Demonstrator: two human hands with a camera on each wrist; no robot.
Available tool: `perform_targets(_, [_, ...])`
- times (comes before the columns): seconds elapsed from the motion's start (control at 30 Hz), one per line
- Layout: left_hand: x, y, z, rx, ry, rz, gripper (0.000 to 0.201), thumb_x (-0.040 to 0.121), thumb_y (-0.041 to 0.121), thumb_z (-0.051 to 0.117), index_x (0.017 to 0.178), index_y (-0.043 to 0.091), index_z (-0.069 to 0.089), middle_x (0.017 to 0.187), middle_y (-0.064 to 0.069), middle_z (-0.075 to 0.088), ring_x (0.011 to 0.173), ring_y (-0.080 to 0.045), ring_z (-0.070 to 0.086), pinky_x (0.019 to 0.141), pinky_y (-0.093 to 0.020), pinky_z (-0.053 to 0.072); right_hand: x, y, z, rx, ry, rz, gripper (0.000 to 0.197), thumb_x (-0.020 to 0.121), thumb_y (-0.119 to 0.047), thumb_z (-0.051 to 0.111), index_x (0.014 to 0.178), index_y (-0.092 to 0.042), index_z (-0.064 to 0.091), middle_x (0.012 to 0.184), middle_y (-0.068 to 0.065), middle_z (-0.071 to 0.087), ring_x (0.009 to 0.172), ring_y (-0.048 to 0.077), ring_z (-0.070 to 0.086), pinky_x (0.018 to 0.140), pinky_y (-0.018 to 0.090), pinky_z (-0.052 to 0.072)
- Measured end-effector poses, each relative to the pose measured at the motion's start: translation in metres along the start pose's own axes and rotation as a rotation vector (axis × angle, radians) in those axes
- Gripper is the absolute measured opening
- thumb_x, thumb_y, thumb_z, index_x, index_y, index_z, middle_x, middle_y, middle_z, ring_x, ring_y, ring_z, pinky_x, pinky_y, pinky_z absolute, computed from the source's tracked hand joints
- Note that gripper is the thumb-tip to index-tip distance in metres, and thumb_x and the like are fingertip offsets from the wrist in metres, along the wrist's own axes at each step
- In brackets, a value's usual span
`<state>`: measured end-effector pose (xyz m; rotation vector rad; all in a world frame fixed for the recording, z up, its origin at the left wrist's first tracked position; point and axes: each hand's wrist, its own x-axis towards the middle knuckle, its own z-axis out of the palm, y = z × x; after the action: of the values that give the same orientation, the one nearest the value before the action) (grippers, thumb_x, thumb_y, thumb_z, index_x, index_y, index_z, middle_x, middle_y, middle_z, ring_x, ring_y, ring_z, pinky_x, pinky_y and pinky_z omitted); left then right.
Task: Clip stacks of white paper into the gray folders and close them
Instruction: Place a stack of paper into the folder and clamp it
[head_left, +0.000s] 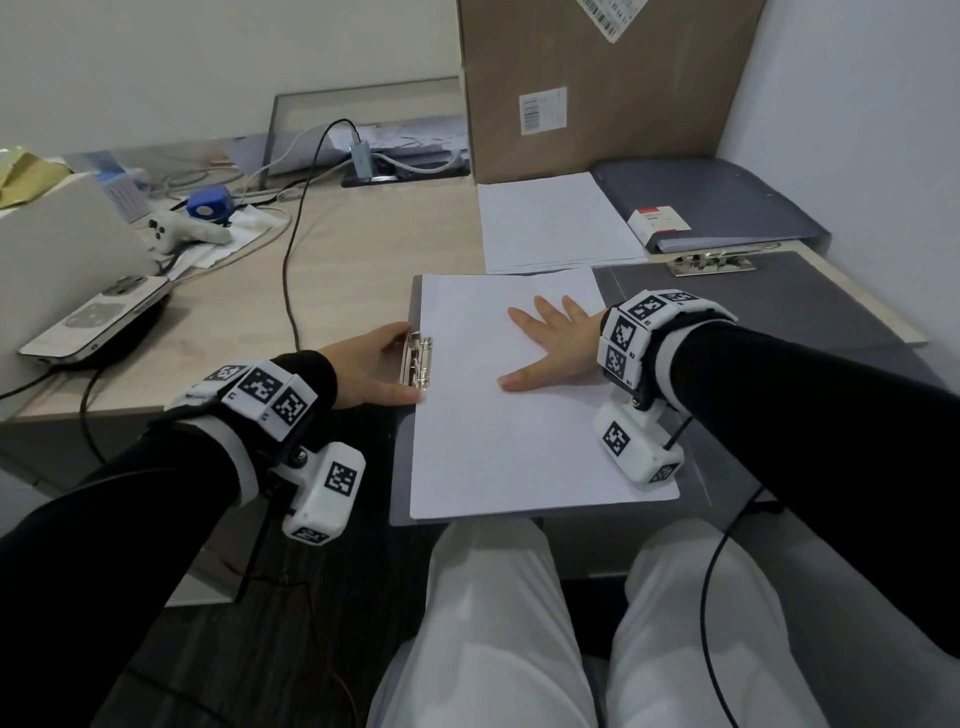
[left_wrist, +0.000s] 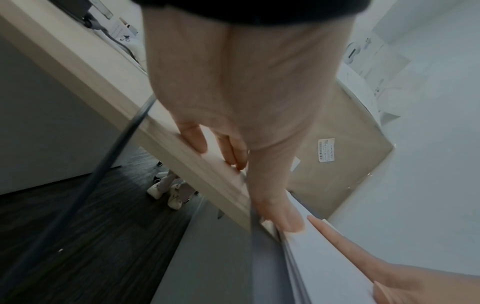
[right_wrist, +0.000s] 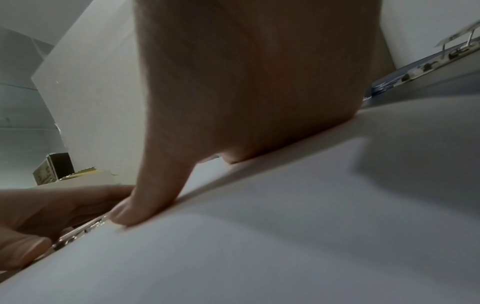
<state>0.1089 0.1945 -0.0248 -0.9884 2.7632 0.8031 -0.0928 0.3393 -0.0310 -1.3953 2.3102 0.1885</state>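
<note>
Paper (head_left: 519, 415) overhangs the desk's near edge on the folder (head_left: 402, 457), right hand (head_left: 553, 345) flat on it, left hand (head_left: 371, 371) grasping the left-edge clip (head_left: 417, 359).

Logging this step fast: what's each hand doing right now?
Left hand: fingers curled on the metal clip of the gray folder.
Right hand: open, pressing flat on the paper stack.

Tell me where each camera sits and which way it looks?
Head: on the person's head, looking down at the desk, both hands, sleeves, knees.
Left wrist: on the left wrist, looking along the left hand at the metal clip and paper's edge.
Right wrist: on the right wrist, looking along the right hand flat on the paper.
All views share the paper and both hands.
</note>
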Motion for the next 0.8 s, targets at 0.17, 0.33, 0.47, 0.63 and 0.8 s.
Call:
perform_targets(0.17, [-0.002, 0.006, -0.005, 0.004, -0.035, -0.016, 0.079, 0.084, 0.025, 0.067, 0.148, 0.02, 0.022, 0.145, 0.001, 0.042, 0.131, -0.01, 0.039, 0.095, -0.013, 0.022, -0.001, 0.0, 0.001, 0.009, 0.015, -0.006, 0.102, 0.072, -0.083, 0.039, 0.149, -0.04, -0.013, 0.16, -0.006, -0.019, 0.147, 0.026, -0.019, 0.116, 0.052, -0.007])
perform_targets(0.33, [0.005, 0.011, -0.016, -0.102, -0.127, -0.082, 0.096, 0.069, 0.049, 0.075, 0.148, 0.022, 0.026, 0.136, 0.01, 0.043, 0.129, -0.011, 0.04, 0.102, -0.022, 0.029, 0.001, 0.004, -0.014, 0.116, -0.03, -0.05, 0.078, 0.089, -0.068, 0.026, 0.153, -0.031, 0.0, 0.161, -0.003, -0.008, 0.149, 0.026, -0.008, 0.118, 0.049, -0.005])
perform_targets(0.47, [0.035, 0.021, -0.034, -0.371, 0.056, -0.237, 0.062, 0.089, 0.032, 0.06, 0.143, 0.013, 0.038, 0.139, -0.006, 0.049, 0.121, -0.018, 0.048, 0.094, -0.031, 0.04, 0.002, 0.02, -0.043, 0.397, 0.208, -0.068, 0.063, 0.094, -0.043, 0.049, 0.147, -0.012, 0.032, 0.155, 0.003, 0.031, 0.143, 0.019, 0.029, 0.114, 0.028, 0.02])
perform_targets(0.63, [0.087, 0.054, -0.044, -0.444, 0.197, -0.227, 0.048, 0.092, 0.025, 0.056, 0.136, 0.01, 0.047, 0.128, -0.01, 0.056, 0.116, -0.021, 0.054, 0.087, -0.03, 0.046, 0.022, 0.069, -0.071, 0.608, 0.525, 0.093, 0.044, 0.089, -0.02, 0.056, 0.132, -0.011, 0.051, 0.141, 0.007, 0.049, 0.13, 0.022, 0.045, 0.103, 0.027, 0.034])
perform_targets(0.8, [0.141, 0.086, -0.037, -0.441, 0.176, -0.257, 0.049, 0.092, 0.02, 0.055, 0.138, 0.005, 0.045, 0.124, -0.014, 0.056, 0.108, -0.025, 0.054, 0.079, -0.03, 0.049, 0.045, 0.116, -0.088, 0.761, 0.54, 0.152, 0.044, 0.088, -0.015, 0.057, 0.131, -0.011, 0.05, 0.141, 0.008, 0.049, 0.133, 0.02, 0.044, 0.107, 0.031, 0.034])
